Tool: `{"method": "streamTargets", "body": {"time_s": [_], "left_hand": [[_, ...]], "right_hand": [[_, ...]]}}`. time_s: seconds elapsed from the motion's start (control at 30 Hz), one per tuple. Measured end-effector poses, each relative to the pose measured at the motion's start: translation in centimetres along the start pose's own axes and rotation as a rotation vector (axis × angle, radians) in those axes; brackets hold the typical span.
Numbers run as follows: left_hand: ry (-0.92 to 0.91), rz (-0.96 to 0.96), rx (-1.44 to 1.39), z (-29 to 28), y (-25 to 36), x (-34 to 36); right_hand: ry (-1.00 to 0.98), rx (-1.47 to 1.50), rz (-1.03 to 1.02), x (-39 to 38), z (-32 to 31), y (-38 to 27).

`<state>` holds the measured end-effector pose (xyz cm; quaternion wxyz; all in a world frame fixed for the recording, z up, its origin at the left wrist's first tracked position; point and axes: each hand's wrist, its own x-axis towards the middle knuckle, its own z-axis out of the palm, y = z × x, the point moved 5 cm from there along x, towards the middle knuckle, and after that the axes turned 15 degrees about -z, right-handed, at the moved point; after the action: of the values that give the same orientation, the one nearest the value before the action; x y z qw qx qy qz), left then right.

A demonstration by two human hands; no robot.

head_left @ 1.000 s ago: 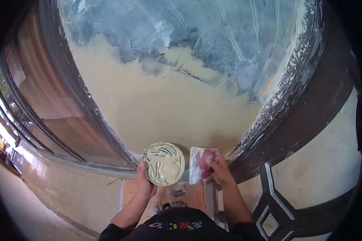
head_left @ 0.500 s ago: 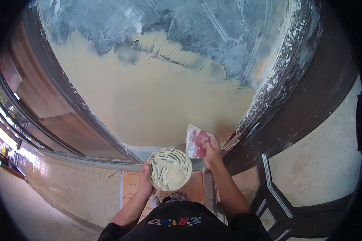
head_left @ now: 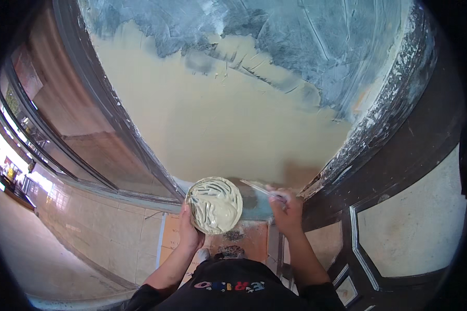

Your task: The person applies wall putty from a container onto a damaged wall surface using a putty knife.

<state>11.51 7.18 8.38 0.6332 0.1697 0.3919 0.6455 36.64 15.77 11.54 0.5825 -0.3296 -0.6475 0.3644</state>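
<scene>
My left hand (head_left: 191, 230) is closed on a round, shallow container (head_left: 214, 205) filled with ridged cream paste. Just to its right, my right hand (head_left: 286, 212) grips a flat scraper (head_left: 259, 189), now seen nearly edge-on, its tip beside the container's rim. Behind them rises a panel (head_left: 202, 124) with smooth beige paste over its lower part and ragged, streaky blue-grey above. The scraper is close to the panel's lower edge; I cannot tell whether it touches it.
A dark frame flecked with white (head_left: 379, 103) borders the panel on the right, beside dark panelled woodwork (head_left: 420, 259). At left stand glazed panels (head_left: 62, 124) over a tiled floor (head_left: 124, 228). An orange sheet (head_left: 174, 236) lies around my feet, below the panel.
The scraper has risen from beside the container and turned from face-on to nearly edge-on. Over the last half second the container has moved up slightly and my right hand has shifted right and down.
</scene>
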Motion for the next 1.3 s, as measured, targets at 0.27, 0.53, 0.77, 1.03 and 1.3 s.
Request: {"method": "streamTargets", "body": {"time_s": [0.27, 0.53, 0.77, 1.03, 1.3], "left_hand": [[-0.014, 0.197, 0.122, 0.7, 3.1, 0.3], [-0.015, 0.353, 0.398, 1.0, 4.3, -0.4], [-0.050, 0.502, 0.564, 1.2, 4.1, -1.6], [0.043, 0.265, 0.420, -3.7, -0.5, -1.4], [0.154, -0.102, -0.006, -9.2, -3.1, -1.8]], "right_hand": [[-0.210, -0.495, -0.640, 0.0, 4.1, -5.4], [-0.268, -0.601, -0.778, -1.0, 6.7, -6.4], [-0.228, -0.549, -0.819, -2.4, 8.7, -6.4], [-0.245, -0.487, -0.763, -3.3, 10.2, -6.4], [0.273, 0.369, 0.073, -1.9, 5.8, 0.1]]}}
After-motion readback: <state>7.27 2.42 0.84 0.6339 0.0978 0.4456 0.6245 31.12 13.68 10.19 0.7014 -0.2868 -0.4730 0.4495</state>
